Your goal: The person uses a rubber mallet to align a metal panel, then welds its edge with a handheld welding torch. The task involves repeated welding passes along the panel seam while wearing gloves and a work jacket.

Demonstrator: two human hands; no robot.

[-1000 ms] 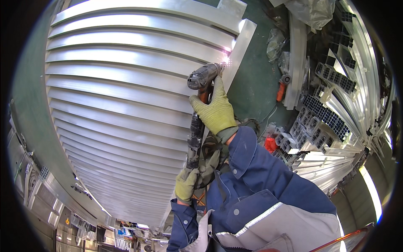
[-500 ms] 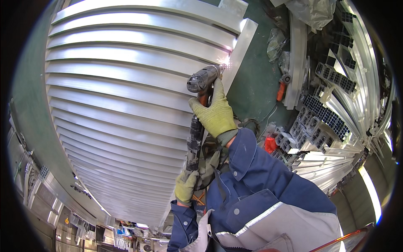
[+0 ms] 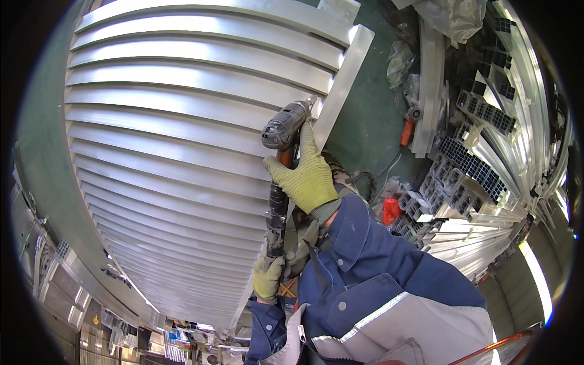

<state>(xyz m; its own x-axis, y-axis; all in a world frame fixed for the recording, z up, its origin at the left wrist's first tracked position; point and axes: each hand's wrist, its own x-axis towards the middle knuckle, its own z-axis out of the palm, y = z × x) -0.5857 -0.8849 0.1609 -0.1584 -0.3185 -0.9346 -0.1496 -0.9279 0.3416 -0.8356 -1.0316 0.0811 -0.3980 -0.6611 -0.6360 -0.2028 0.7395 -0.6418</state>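
A dark, worn power drill [image 3: 286,126] with an orange section on its handle lies over the silver slatted metal panel [image 3: 182,115]. Its nose points up and right, close to where a slat meets the flat side rail [image 3: 347,85]. My right hand [image 3: 309,177], in a yellow-green glove, is closed on the handle, with a finger stretched along the tool's head. Lower down, my left hand [image 3: 267,280], gloved alike, has its fingers curled at the bottom end of the tool's long black lower part. Its grip there is partly hidden.
Right of the panel is green floor [image 3: 368,109]. A tool with an orange handle [image 3: 407,131] lies beside a long metal profile [image 3: 429,91]. Stacked hollow profiles [image 3: 468,161], clear plastic wrap [image 3: 450,18] and a red item [image 3: 391,210] lie farther right.
The drill and my right hand have shifted slightly left and down, and the nose has pulled back from the rail. The bright sparkle at its tip is gone. My left hand has barely moved.
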